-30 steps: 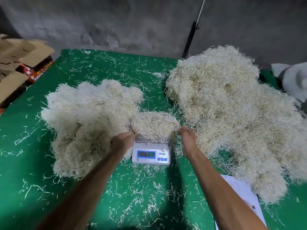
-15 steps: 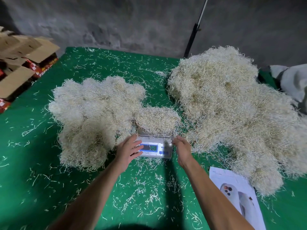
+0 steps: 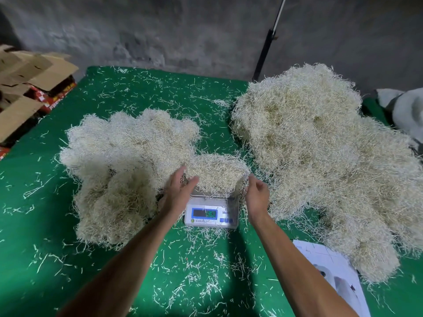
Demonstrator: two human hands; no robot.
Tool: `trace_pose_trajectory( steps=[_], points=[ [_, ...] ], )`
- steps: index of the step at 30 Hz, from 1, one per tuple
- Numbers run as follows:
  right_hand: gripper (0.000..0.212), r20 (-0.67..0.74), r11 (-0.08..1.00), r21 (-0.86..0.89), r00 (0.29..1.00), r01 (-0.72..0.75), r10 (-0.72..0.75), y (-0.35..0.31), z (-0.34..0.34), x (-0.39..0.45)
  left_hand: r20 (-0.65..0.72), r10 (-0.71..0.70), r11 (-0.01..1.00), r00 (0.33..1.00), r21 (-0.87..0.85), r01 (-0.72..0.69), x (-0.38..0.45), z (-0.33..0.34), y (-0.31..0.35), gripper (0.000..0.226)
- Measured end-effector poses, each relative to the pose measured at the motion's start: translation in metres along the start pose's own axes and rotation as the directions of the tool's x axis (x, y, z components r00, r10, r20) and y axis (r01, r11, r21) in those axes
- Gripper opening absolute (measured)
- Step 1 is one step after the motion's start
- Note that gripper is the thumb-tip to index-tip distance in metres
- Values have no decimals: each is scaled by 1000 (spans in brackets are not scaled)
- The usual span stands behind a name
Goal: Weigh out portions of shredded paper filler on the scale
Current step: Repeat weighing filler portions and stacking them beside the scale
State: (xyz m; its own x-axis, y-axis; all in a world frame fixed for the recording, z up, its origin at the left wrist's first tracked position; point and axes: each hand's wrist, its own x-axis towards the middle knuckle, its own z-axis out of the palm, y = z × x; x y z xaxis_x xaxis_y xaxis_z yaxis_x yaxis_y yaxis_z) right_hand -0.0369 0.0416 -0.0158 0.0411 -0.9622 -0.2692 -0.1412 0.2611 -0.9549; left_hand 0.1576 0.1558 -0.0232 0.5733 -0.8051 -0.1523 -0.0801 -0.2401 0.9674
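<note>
A small white digital scale (image 3: pixel 211 213) sits mid-table with its display lit. On its pan lies a clump of shredded paper filler, the portion (image 3: pixel 217 172). My left hand (image 3: pixel 179 191) is against the portion's left side, fingers fairly straight. My right hand (image 3: pixel 257 195) is at its right edge, fingers loosely bent; whether it touches the paper I cannot tell. A lumpy pile of filler, the left pile (image 3: pixel 123 170), lies left of the scale. A much larger heap, the right pile (image 3: pixel 325 156), lies to the right.
The green table (image 3: pixel 41 248) is strewn with loose shreds. A printed sheet (image 3: pixel 336 271) lies at the front right. Cardboard boxes (image 3: pixel 29 88) stand off the table's left edge. A dark pole (image 3: pixel 265 51) leans on the grey wall behind. Something white (image 3: pixel 405 108) sits far right.
Both hands dropped back to the scale's front, then rose again to the sides of the portion on the pan. The camera view has shifted slightly.
</note>
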Motion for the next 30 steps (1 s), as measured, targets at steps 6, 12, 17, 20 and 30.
trace_pose_trajectory(
  steps=[6,12,17,20,30],
  points=[
    [89,80,965,-211,986,158,-144,-24,40,31,294,36,667,955,705,-242,71,36,25,130],
    [81,297,900,-407,955,154,-29,-9,67,66,402,-9,693,915,662,-285,110,90,21,57],
    [33,109,909,-416,993,1,49,1,34,135,452,-109,803,885,565,-189,123,114,36,36],
    [30,38,893,-448,997,-42,66,-4,18,169,457,-31,831,889,506,-231,124,137,51,21],
    [26,-95,913,219,924,-344,371,-54,-81,220,494,61,761,868,540,-361,107,126,91,17]
  ],
)
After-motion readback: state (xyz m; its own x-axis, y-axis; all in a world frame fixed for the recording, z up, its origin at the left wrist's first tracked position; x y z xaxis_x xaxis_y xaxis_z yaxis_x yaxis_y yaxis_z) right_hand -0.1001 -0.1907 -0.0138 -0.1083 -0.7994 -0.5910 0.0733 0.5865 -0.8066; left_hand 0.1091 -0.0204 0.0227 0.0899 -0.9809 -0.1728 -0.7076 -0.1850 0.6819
